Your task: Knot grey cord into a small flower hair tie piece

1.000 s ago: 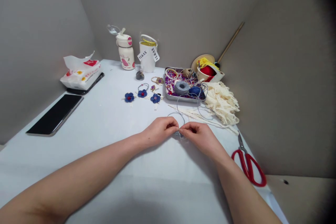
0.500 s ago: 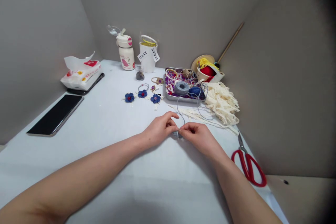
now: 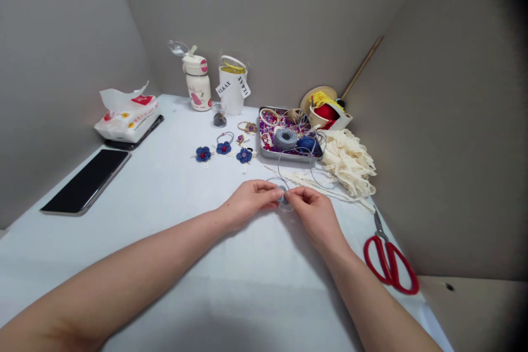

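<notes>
Grey cord (image 3: 284, 199) pinched between both hands

The left hand (image 3: 251, 203) and right hand (image 3: 315, 214) meet just below the middle of the frame, their fingertips pressed together on a small loop of the cord; the fingers hide exactly how it is wound. Thin strands rise from the loop toward a metal tray (image 3: 289, 158) holding a grey cord ball (image 3: 285, 139), a blue yarn ball (image 3: 307, 144) and purple-speckled trimmings. Cream lace (image 3: 348, 162) lies heaped to the tray's right, and red-handled scissors (image 3: 390, 265) rest at the lower right table edge. Three blue fabric flowers (image 3: 224, 148) sit left of the tray.

The white table (image 3: 165, 264) fills a corner walled by grey-beige panels (image 3: 61, 66). Upper left of the frame lies a tissue pack (image 3: 126, 116) with a red label, and below it a black-faced tablet (image 3: 84, 181). Toward the back wall stand a white flip-top bottle (image 3: 197, 85) and a white cup (image 3: 231, 92), whose hanging tags (image 3: 243, 87) read "VL&AX", the letters printed in black — the only clearly legible writing.
</notes>
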A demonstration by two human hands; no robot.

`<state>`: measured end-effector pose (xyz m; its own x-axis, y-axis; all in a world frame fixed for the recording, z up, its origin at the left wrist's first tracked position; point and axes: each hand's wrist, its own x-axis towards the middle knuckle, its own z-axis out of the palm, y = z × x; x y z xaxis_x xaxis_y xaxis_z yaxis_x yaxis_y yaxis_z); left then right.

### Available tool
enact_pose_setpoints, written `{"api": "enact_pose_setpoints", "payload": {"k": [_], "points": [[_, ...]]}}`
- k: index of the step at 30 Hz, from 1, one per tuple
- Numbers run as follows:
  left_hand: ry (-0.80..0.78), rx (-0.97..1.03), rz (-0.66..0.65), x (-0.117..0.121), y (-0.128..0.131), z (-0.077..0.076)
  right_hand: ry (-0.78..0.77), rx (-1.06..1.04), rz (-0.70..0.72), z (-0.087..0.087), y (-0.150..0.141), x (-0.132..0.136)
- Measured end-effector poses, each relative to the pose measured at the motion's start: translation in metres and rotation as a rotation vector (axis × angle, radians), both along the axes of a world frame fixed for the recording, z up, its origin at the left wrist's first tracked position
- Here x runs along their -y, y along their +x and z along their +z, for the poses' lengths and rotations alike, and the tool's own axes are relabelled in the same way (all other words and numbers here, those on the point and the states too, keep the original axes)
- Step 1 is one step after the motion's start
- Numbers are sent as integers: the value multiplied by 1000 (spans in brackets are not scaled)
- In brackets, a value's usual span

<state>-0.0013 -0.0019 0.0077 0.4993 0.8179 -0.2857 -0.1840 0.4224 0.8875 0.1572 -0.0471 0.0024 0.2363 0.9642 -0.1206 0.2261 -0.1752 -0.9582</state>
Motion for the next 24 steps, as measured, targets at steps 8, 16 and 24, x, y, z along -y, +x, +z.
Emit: {"api": "enact_pose_setpoints", "payload": {"k": [8, 16, 24], "points": [[-101, -4, 45, 0, -1, 3, 70, 19, -11, 11, 8, 0], [-94, -63, 59, -7, -5, 1, 231, 241, -118, 19, 48, -2], [-104, -63, 38, -10, -10, 2, 248, 270, -108, 8, 61, -8]]}}
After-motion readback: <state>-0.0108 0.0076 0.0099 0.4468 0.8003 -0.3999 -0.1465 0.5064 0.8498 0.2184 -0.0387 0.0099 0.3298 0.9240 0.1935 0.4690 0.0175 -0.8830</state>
